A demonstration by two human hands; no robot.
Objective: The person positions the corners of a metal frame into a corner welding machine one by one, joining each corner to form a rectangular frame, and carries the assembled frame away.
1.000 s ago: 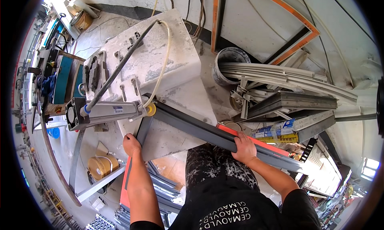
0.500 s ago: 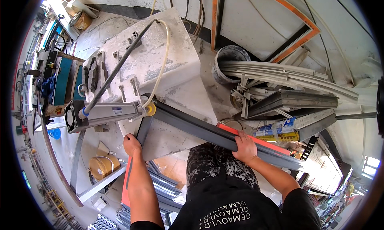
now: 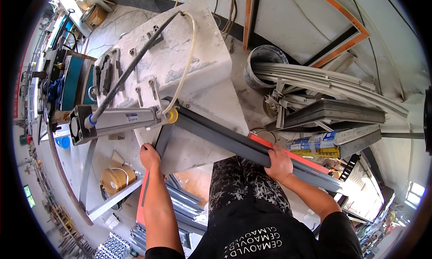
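Note:
Two dark grey metal profiles meet at a corner beneath the yellow-ringed end of an air cylinder [image 3: 126,120] on a white metal machine table [image 3: 202,47]. My left hand [image 3: 150,156] is closed round the left profile [image 3: 164,137], which runs down toward me with a red-orange strip along it. My right hand [image 3: 280,163] grips the long right-hand profile [image 3: 220,137], its fingers over the upper edge. That profile slants down to the right past my thighs, a red-orange strip [image 3: 308,163] on its far side. The exact joint at the corner is partly hidden by the cylinder.
A grey bucket [image 3: 265,61] with long white strips leaning out stands beyond the table. Metal offcuts [image 3: 328,112] and wrapped blue-yellow packs [image 3: 315,146] lie at right. An orange-edged frame [image 3: 342,47] leans on the wall. Low at left stands a tan bucket [image 3: 118,180].
The view has shifted slightly, so the table and cylinder sit a little differently in it. Both hands keep their grip on the profiles, which stay joined at the corner.

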